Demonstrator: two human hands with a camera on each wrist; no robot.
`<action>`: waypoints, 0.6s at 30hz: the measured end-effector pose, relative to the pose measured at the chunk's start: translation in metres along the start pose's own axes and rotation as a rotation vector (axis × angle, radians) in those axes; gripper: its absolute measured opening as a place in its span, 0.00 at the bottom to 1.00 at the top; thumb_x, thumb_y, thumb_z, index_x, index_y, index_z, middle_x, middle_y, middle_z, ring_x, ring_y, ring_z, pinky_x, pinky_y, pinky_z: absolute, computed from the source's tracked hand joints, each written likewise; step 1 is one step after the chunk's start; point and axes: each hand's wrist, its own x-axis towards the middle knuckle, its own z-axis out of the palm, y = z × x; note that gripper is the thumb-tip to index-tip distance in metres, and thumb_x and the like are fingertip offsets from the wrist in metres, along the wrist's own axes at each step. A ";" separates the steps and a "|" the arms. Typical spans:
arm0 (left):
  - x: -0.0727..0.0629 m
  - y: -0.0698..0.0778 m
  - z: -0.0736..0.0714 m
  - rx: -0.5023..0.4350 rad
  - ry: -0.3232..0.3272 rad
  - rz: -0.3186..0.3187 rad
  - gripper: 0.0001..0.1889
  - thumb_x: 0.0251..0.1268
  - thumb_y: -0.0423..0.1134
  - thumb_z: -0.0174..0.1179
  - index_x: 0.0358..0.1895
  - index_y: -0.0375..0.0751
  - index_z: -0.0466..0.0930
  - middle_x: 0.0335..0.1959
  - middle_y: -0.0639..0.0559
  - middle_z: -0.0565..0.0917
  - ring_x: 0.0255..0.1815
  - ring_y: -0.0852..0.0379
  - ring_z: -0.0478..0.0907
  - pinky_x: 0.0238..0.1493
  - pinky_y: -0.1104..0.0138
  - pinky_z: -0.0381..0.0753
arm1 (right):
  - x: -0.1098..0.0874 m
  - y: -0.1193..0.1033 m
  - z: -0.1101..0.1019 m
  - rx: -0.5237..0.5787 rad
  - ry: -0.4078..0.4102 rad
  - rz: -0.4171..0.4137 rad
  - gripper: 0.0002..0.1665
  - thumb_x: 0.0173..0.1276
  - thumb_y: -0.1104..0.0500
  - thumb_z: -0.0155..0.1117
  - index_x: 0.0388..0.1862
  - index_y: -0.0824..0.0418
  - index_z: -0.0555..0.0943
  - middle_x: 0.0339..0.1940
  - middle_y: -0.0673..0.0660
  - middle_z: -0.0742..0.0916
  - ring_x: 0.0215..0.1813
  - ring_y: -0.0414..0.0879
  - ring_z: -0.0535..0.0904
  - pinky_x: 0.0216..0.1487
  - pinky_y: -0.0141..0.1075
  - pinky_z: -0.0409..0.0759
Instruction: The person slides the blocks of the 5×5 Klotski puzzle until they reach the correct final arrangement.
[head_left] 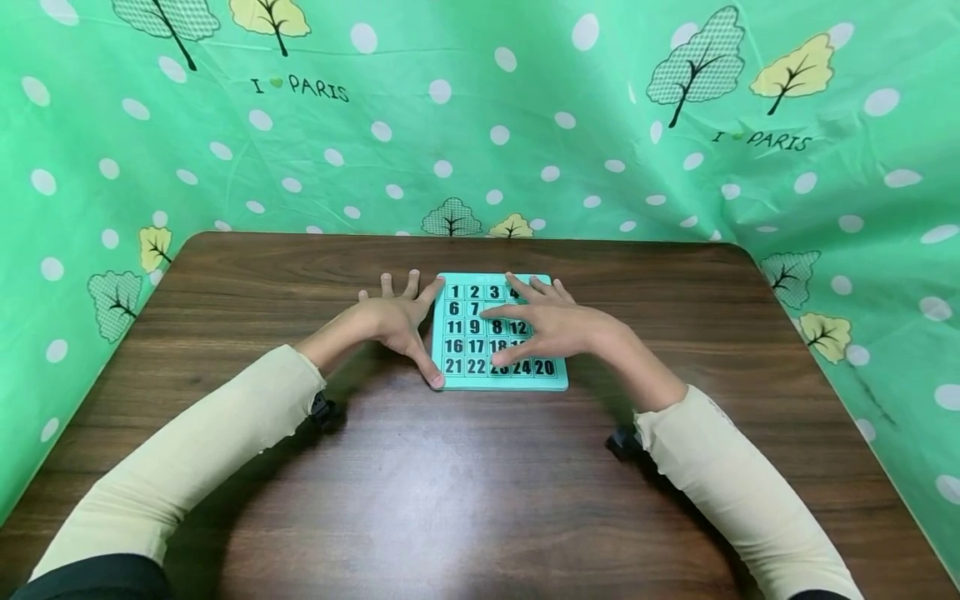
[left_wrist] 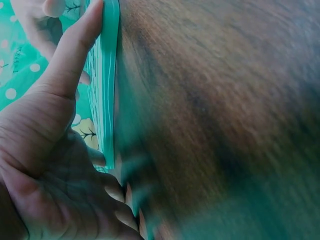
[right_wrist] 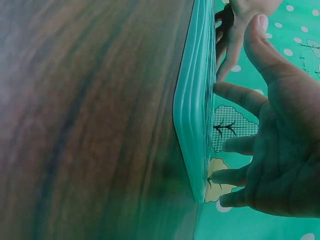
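Note:
A turquoise sliding number puzzle [head_left: 475,346] lies flat on the table, its square tiles printed with black numbers. My left hand [head_left: 397,321] is at its left side with fingers spread. The left thumb touches the lower left corner and the index finger reaches the upper left one; in the left wrist view the thumb [left_wrist: 75,55] lies along the puzzle's edge [left_wrist: 108,100]. Over the puzzle's right half is my right hand [head_left: 558,329], fingers spread, covering several tiles. Its index fingertip meets the tile face in the right wrist view, while the thumb [right_wrist: 260,40] stands apart.
The dark wooden table [head_left: 420,500] extends around the puzzle on every side. Behind and beside it hangs a green cloth [head_left: 465,108] with white dots and printed trees. A small black device [head_left: 326,412] sits under the left wrist, another [head_left: 624,443] under the right.

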 end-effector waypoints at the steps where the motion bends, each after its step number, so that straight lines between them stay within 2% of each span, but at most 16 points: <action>1: 0.000 0.000 0.000 0.002 -0.003 0.000 0.95 0.33 0.80 0.87 0.93 0.65 0.15 0.93 0.36 0.18 0.91 0.20 0.14 0.82 0.15 0.27 | -0.001 0.001 0.000 0.002 0.003 -0.006 0.49 0.75 0.25 0.71 0.89 0.37 0.73 0.99 0.65 0.44 0.96 0.77 0.37 0.90 0.78 0.31; 5: 0.000 0.000 -0.001 0.006 -0.015 0.003 0.94 0.38 0.77 0.88 0.93 0.64 0.15 0.93 0.36 0.17 0.90 0.20 0.14 0.82 0.16 0.27 | -0.012 0.005 -0.001 0.007 0.017 -0.021 0.46 0.76 0.27 0.72 0.87 0.38 0.76 0.98 0.66 0.46 0.96 0.78 0.37 0.89 0.80 0.33; 11: 0.000 0.000 -0.003 0.014 -0.023 0.001 0.94 0.38 0.78 0.88 0.92 0.63 0.14 0.93 0.36 0.16 0.90 0.20 0.13 0.82 0.15 0.28 | -0.025 0.011 0.001 0.028 0.023 -0.015 0.40 0.75 0.28 0.74 0.81 0.39 0.82 0.98 0.67 0.48 0.96 0.77 0.35 0.88 0.81 0.33; 18: -0.001 0.000 -0.003 0.018 -0.023 0.000 0.94 0.38 0.78 0.87 0.92 0.63 0.13 0.92 0.36 0.16 0.90 0.20 0.13 0.82 0.15 0.28 | -0.025 0.011 0.002 0.022 0.016 -0.003 0.43 0.75 0.28 0.73 0.84 0.40 0.79 0.98 0.67 0.47 0.96 0.77 0.35 0.88 0.81 0.32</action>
